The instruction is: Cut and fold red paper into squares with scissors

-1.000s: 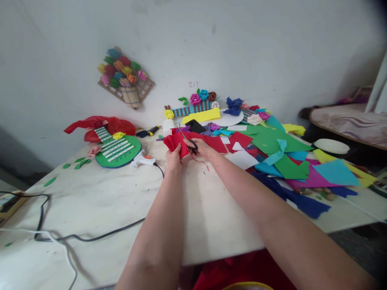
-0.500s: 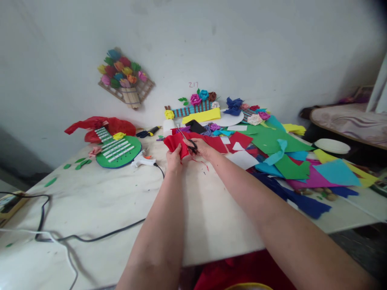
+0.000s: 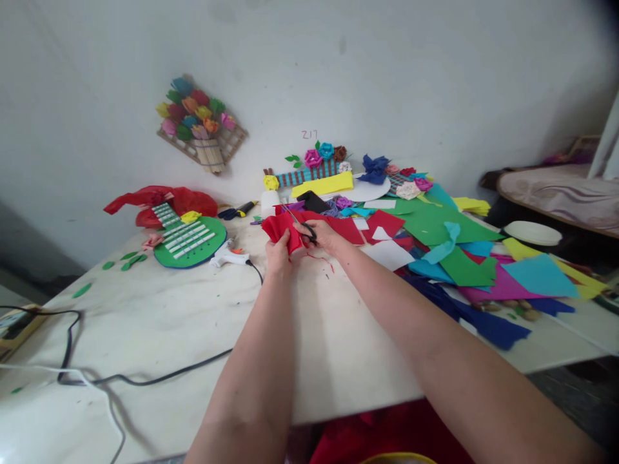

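Note:
My left hand (image 3: pixel 279 254) pinches a piece of red crepe paper (image 3: pixel 275 225) at its near edge, thumb on top. My right hand (image 3: pixel 323 235) is closed round the black handles of a pair of scissors (image 3: pixel 310 234). The blades point forward and left, lying across the red paper close to my left fingers. How far apart the blades are I cannot tell. Thin red scraps (image 3: pixel 322 259) lie on the table just below my right hand. More red sheets (image 3: pixel 345 229) extend behind that hand.
Left of my hands are a white glue gun (image 3: pixel 231 258) with a black cord, a green guitar-shaped craft (image 3: pixel 193 245) and pliers (image 3: pixel 236 211). On the right lies a heap of coloured paper (image 3: pixel 449 225). Paper flowers (image 3: pixel 313 158) stand against the wall. Cables (image 3: pixel 145 384) cross the table's left side.
Hardly anything differs. Both hands keep their places on the red paper and the scissors; the view shifts very slightly.

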`<state>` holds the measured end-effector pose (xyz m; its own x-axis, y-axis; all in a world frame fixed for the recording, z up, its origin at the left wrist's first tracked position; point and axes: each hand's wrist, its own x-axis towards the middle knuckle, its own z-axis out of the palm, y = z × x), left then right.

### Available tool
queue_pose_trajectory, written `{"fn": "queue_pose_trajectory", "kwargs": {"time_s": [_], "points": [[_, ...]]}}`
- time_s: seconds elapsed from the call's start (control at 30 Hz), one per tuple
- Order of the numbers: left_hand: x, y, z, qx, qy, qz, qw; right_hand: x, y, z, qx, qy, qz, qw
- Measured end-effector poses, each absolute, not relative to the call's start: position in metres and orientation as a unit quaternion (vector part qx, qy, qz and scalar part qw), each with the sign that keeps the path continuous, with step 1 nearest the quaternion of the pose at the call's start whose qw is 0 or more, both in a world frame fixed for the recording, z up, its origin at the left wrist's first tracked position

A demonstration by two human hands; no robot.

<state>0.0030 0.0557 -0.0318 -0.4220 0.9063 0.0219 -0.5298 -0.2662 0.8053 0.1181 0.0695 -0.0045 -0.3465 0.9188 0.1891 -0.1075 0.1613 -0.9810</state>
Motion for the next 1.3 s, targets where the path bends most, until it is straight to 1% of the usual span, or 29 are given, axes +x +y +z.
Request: {"fn": "queue_pose_trajectory", "kwargs": {"time_s": [0.2, 0.4, 0.6, 1.13, 1.3], "points": [[0.003, 0.054, -0.031, 0.259, 0.371, 0.753, 0.478, 0.118, 0.071, -0.007, -0.354, -0.616, 0.528, 0.466], [0.003, 0.053, -0.030, 0.259, 0.371, 0.751, 0.482, 0.121, 0.064, 0.001, -0.353, -0.591, 0.586, 0.429], [0.003, 0.054, -0.031, 0.261, 0.370, 0.750, 0.482, 0.123, 0.066, 0.003, -0.344, -0.603, 0.586, 0.417], [0.003, 0.054, -0.031, 0.260, 0.366, 0.748, 0.488, 0.120, 0.068, 0.001, -0.339, -0.605, 0.563, 0.449], [0.004, 0.052, -0.029, 0.257, 0.376, 0.746, 0.486, 0.118, 0.069, -0.001, -0.333, -0.620, 0.538, 0.463]]}}
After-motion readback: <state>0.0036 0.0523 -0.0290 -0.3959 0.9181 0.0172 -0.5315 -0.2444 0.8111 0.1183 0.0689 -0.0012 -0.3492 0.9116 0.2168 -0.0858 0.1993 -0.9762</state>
